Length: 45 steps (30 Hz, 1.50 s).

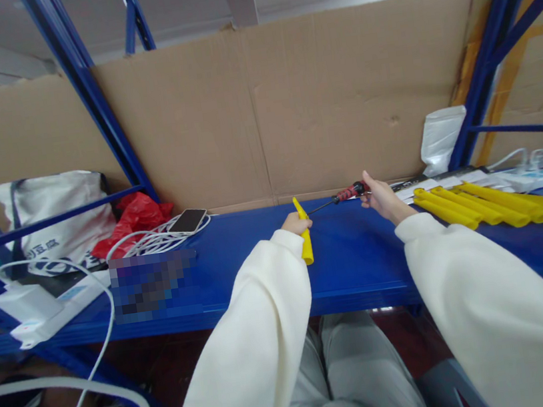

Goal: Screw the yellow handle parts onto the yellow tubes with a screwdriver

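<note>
A: How much room do we have, and where are the edges?

B: A tall cardboard panel (179, 122) closes off the back, standing along the far edge of our blue bench (361, 265). The bench's blue top shows across the middle, right to the front edge. Past our right forearm lies a row of yellow tubes (516, 201), side by side, short of that edge.

A: And the containers?

B: We see a cloth bag (58, 193) at far left, a crumpled red plastic bag (136, 212) beside it, and a white pouch (442, 139) near the right-hand post. We cannot tell what they hold.

A: Our hands?

B: Over the middle of the bench. Our left hand (296, 223) is clamped around a single yellow tube (307, 249), wider end towards us. Our right hand (382, 198) grips the handle end of a screwdriver (348, 193), its shaft reaching the tube; we cannot tell whether the tip is inside.
</note>
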{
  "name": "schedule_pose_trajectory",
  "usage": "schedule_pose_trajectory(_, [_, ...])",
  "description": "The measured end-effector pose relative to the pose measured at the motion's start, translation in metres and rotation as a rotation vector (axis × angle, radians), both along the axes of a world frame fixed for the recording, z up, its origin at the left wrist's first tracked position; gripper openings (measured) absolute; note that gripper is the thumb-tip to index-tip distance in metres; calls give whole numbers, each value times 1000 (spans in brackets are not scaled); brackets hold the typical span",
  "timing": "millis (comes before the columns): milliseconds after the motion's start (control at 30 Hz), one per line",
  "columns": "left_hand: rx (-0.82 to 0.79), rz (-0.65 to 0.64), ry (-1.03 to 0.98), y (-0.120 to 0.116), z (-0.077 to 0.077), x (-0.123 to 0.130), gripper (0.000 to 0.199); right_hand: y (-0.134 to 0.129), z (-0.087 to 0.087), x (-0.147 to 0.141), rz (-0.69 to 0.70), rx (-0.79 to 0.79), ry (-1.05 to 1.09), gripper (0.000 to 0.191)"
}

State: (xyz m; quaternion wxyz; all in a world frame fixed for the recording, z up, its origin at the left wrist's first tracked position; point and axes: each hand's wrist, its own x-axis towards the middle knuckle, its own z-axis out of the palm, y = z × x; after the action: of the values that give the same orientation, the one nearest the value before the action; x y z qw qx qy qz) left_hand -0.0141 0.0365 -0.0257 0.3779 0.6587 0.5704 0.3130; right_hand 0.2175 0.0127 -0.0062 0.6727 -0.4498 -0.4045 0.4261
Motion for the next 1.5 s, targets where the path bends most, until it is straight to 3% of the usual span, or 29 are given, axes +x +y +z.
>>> schedule_pose_trajectory(267, [-13,-5,-1,-3,3,0,13,-3,5,-3,4,-12,125,26])
schedule_pose_trajectory(567, [-9,-13,14,-2,1,-1,11,2,0,5,44,36,98,22])
schedule_pose_trajectory(800, [-4,-19,1,0,1,-1,11,4,-2,8,87,78,-12,42])
schedule_pose_trajectory(900, [-6,-17,4,1,0,0,12,2,-3,7,36,53,-67,48])
schedule_pose_trajectory(1100, [-6,-17,19,1,0,1,13,0,-4,2,-85,35,-119,46])
schedule_pose_trajectory(1300, [-8,-15,22,1,0,1,13,4,-2,3,-24,70,-60,36])
schedule_pose_trajectory(1500, [-9,-18,26,1,1,0,13,2,-4,4,33,-66,-124,43])
